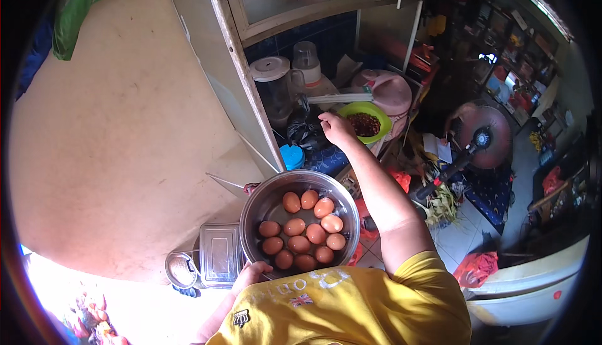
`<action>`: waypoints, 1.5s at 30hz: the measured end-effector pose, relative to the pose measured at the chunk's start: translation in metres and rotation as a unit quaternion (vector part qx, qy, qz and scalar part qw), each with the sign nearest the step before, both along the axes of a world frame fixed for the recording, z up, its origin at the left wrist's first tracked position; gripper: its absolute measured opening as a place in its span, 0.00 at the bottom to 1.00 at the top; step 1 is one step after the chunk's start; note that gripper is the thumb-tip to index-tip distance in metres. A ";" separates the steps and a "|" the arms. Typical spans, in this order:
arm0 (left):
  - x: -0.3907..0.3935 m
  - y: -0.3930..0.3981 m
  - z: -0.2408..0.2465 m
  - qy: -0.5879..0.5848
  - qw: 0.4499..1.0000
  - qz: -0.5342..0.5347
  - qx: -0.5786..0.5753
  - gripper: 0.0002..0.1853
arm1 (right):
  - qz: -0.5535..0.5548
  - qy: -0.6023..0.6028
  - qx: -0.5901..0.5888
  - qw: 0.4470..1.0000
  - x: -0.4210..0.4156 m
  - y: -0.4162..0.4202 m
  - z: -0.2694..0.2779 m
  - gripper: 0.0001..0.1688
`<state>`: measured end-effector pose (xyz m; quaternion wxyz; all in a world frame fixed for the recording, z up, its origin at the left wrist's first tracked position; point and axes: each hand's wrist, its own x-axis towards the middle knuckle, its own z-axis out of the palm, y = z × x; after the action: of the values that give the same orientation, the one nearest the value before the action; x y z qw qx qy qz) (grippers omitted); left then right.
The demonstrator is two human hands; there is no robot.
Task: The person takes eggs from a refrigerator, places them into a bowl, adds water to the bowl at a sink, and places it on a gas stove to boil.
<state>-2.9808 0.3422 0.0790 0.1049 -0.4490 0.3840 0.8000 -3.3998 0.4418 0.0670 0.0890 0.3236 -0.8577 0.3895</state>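
My left hand (pixel 254 273) grips the near left rim of a metal pot (pixel 246 232), held against the front of a yellow shirt. Inside the pot lie several brown eggs (pixel 299 244), with shiny highlights on their shells. My right hand (pixel 336 128) reaches forward over the counter, fingers curled. It is between a black plastic bag (pixel 301 126) and a lime-green bowl (pixel 386 121) of small dark reddish pieces (pixel 364 124). Whether those fingers pinch anything is not visible. A blue plastic lid (pixel 292 157) sits below the bag.
On the counter stand a lidded clear jug (pixel 272 79), a blender-like appliance (pixel 307 65) and a pink lidded container (pixel 390 92). A cabinet edge (pixel 244 77) rises at left. Rightward are a standing fan (pixel 482 135) and a person's arm (pixel 454 117). A rectangular metal box (pixel 220 254) lies left of the pot.
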 end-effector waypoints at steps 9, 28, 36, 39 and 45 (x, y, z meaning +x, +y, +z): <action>-0.029 0.018 0.013 -0.026 0.999 0.022 -0.024 0.20 | 0.000 0.066 0.175 0.982 -0.035 -0.032 -0.021 0.16; -0.043 0.014 0.005 -0.081 0.996 0.032 0.005 0.23 | 0.090 -0.050 -0.065 0.993 -0.060 -0.004 -0.020 0.18; -0.038 0.007 -0.007 -0.080 0.996 0.002 -0.037 0.22 | 0.080 0.183 -0.019 0.980 -0.018 -0.011 0.003 0.16; -0.043 0.008 0.002 -0.064 0.997 -0.013 -0.051 0.22 | 0.018 0.157 0.085 0.984 -0.010 -0.018 -0.012 0.22; -0.051 0.012 0.020 -0.038 0.995 -0.048 -0.084 0.24 | -0.019 0.115 0.130 0.985 -0.022 -0.031 -0.034 0.19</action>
<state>-3.0315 0.3545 0.0992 0.1197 -0.4677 0.4661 0.7414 -3.4218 0.4111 0.0327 0.1518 0.3584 -0.8912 0.2331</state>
